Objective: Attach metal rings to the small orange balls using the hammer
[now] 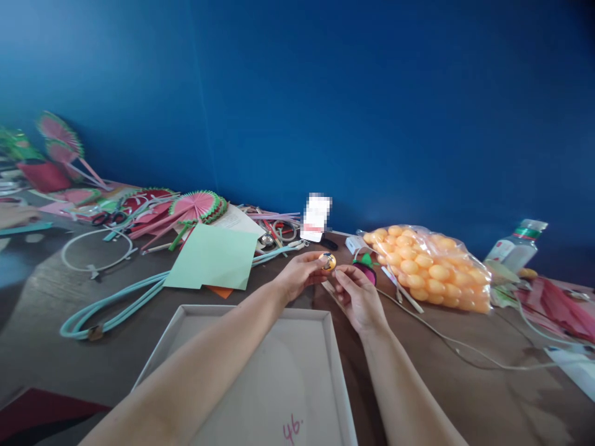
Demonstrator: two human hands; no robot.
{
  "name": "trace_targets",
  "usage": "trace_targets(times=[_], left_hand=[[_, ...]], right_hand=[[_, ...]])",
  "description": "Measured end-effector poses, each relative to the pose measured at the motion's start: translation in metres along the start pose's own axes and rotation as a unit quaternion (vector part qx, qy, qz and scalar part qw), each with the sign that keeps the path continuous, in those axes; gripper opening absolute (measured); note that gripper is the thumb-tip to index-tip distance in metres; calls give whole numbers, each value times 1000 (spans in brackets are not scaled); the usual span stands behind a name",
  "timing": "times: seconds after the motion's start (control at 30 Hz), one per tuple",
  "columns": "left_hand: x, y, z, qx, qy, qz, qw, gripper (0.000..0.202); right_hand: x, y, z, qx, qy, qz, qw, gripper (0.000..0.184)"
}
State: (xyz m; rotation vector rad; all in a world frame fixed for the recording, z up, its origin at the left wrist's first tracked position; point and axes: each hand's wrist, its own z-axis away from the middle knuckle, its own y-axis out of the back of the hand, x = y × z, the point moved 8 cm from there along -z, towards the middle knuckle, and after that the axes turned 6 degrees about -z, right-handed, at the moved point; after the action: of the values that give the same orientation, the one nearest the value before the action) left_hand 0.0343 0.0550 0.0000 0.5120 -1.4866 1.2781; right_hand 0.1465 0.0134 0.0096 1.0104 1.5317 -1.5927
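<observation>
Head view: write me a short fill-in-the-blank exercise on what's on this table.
The left hand holds a small ___ ball at its fingertips.
The bag of balls lies to the ___ of the right hand.
The paper sheet left of the hands is ___.
Missing words: orange; right; green.

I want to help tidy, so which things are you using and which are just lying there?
In use: the small orange ball, pinched in the left hand; the right hand close beside it; likely the bag of orange balls.
Lying about: green paper, paper fans, teal cord, white ring, bottle.
</observation>
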Motion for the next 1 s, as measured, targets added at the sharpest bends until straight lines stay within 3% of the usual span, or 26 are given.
trace_targets(times=[0.23,0.5,1.0], left_hand=[[-1,-2,1,-8,4,-4,1000,37],[-2,0,2,8,7,-10,1000,41],[0,-4,2,-13,-10,-40,999,42]], right_hand=[[5,9,-4,27,-11,-19,999,23],[5,8,-3,17,-21,-32,999,23],[4,6,-4,-6,-21,-23,999,25]])
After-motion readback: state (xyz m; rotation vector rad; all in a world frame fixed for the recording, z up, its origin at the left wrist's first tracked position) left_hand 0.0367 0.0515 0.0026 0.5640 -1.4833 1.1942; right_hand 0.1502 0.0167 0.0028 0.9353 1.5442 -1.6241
